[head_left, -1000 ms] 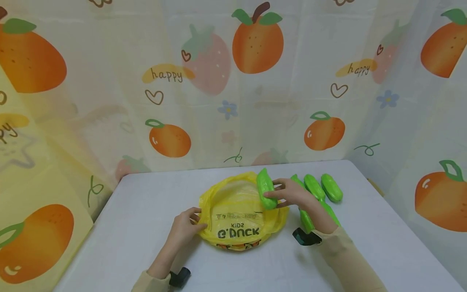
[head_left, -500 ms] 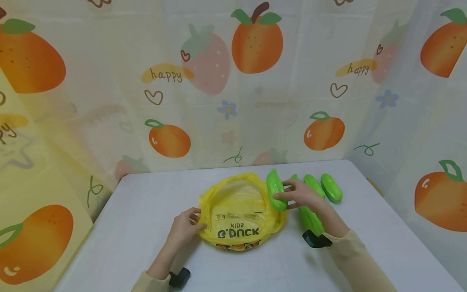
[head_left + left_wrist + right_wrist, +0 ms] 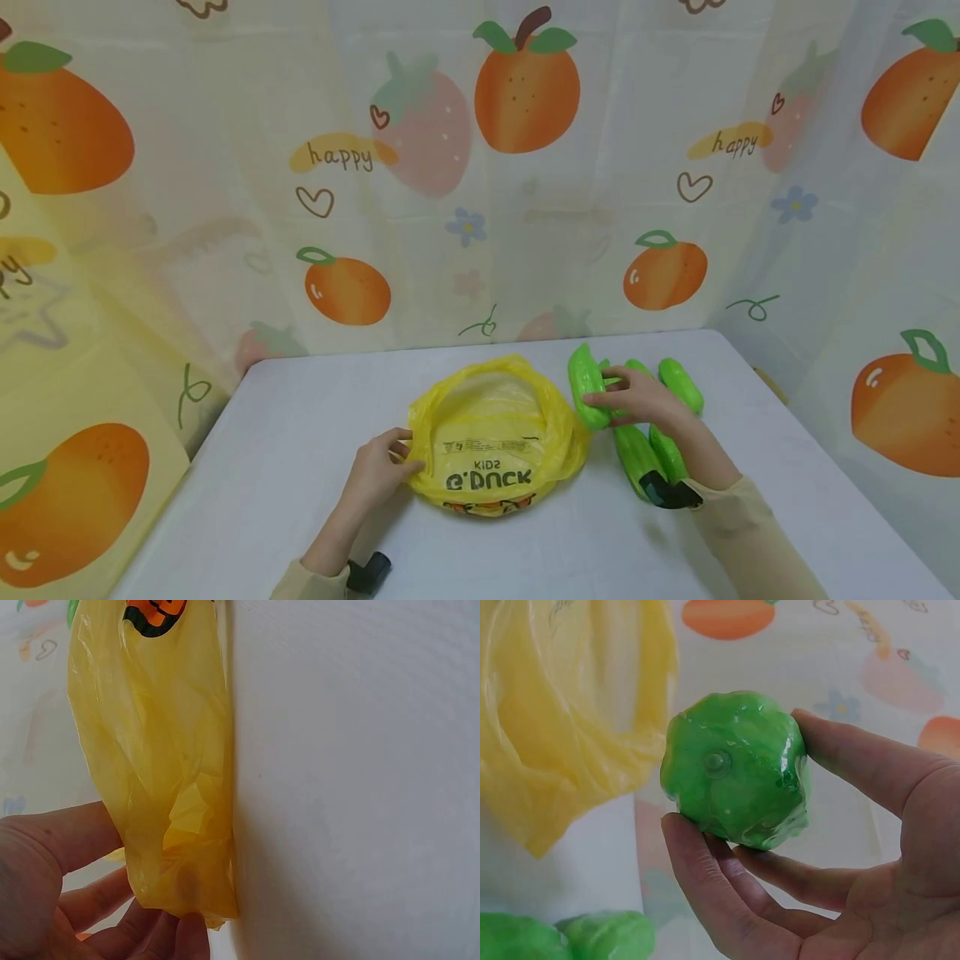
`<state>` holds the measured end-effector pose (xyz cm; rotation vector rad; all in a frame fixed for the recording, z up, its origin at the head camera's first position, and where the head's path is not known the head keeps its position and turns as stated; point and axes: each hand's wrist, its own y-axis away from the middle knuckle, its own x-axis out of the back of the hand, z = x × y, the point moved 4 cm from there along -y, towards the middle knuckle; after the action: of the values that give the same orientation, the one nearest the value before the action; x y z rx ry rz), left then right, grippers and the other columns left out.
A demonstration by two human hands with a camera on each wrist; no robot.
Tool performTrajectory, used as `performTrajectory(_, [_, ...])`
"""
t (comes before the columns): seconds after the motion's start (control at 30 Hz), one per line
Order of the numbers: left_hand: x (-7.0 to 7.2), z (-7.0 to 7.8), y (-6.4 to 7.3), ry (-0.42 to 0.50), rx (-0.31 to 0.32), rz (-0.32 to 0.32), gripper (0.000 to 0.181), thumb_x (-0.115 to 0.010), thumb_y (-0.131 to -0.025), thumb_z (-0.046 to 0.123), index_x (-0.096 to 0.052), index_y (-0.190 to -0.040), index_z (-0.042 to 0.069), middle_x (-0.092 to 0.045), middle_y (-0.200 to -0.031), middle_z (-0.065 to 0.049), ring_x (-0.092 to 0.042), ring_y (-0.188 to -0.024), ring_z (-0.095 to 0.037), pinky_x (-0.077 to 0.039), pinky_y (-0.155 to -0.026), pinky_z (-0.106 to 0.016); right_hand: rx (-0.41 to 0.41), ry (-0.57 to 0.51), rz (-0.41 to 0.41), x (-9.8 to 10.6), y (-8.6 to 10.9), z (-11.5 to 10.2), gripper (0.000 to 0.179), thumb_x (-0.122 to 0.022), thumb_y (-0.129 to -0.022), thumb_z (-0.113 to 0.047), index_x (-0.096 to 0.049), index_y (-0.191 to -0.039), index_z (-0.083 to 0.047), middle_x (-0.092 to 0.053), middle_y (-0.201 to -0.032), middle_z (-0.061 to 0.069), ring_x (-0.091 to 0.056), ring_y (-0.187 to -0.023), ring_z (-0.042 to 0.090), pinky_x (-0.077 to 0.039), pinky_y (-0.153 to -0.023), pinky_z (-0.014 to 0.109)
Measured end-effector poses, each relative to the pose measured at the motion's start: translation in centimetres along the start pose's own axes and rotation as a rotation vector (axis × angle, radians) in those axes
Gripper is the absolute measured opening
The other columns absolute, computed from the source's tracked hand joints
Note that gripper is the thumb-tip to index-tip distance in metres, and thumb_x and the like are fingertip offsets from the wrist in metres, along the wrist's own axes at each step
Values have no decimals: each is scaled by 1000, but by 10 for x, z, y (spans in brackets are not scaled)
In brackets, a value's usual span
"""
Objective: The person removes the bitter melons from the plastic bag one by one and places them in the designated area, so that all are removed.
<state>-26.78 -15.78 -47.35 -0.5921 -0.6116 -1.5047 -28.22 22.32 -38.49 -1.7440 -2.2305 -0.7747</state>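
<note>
At the table's middle lies a yellow plastic bag [image 3: 491, 417] with its mouth spread wide and upside-down print inside it. My left hand [image 3: 381, 471] holds the bag's left edge; in the left wrist view, thumb and fingers [image 3: 79, 832] are around a crumpled corner. Just beyond the bag's right rim, my right hand [image 3: 637, 396] grips a shiny green cucumber-shaped toy [image 3: 587, 387], raised upright. The right wrist view shows that toy's ribbed end [image 3: 735, 769] between the thumb and fingers. Its far side is hidden.
Several similar green toys lie on the right of the table, including one near the back edge [image 3: 681, 385] and one under the right wrist [image 3: 636, 458]. The right arm partly covers them. A fruit-print curtain [image 3: 540, 250] hangs behind the white table [image 3: 285, 433].
My right hand has moved to the right with the green toy, from over the bag's right rim to just beside it. The left hand stays at the bag's edge.
</note>
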Motion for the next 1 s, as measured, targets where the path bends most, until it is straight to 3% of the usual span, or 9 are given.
performTrajectory(0.4, [-1, 0, 0, -2, -4, 1, 45, -79, -75, 19, -63, -117, 8, -61, -89, -3, -55, -80, -18, -46, -63, -27, 1, 17, 17, 16, 11, 12, 89, -68, -86, -34, -18, -146, 9, -28, -143, 38, -50, -121, 42, -54, -83, 41])
performTrajectory(1.0, [-2, 2, -1, -10, -9, 7, 44, -78, -76, 19, -64, -116, 9, -61, -88, -3, -54, -80, -18, -45, -63, -27, -46, 101, 56, 49, 28, 44, 94, -68, -85, -43, -18, -144, 12, -28, -141, 40, -51, -119, 43, -55, -80, 39])
